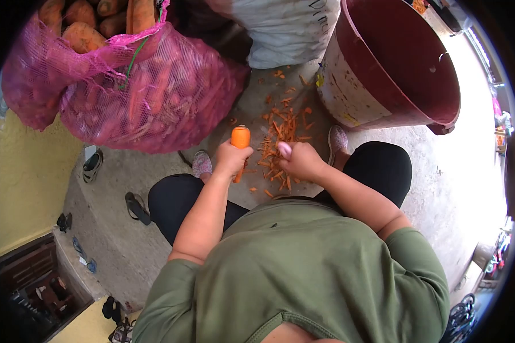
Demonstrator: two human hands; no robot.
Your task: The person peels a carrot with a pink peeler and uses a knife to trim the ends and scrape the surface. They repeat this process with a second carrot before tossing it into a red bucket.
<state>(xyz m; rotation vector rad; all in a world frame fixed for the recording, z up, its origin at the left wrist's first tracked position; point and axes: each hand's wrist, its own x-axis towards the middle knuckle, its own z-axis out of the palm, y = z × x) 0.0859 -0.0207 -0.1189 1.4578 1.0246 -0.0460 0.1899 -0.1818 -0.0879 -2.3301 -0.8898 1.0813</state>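
My left hand (231, 160) is closed around a peeled bright orange carrot (240, 137), held upright with its thick end showing above the fist. My right hand (305, 162) is wrapped around a small tool with a pale pink end (284, 150); the rest of that tool is hidden in the fingers, so I cannot tell its kind. Between and beyond my hands, a heap of carrot peelings (284, 131) is scattered over the concrete floor (212, 144). The two hands are a short way apart, above the space between my knees.
Unpeeled carrots (84, 37) fill a pink mesh sack (154, 94) at the front left. A white sack (289, 28) stands ahead, and a large dark red bucket (349, 86) is at the front right. Loose sandals (137, 208) lie on the left by a yellow wall (17, 177).
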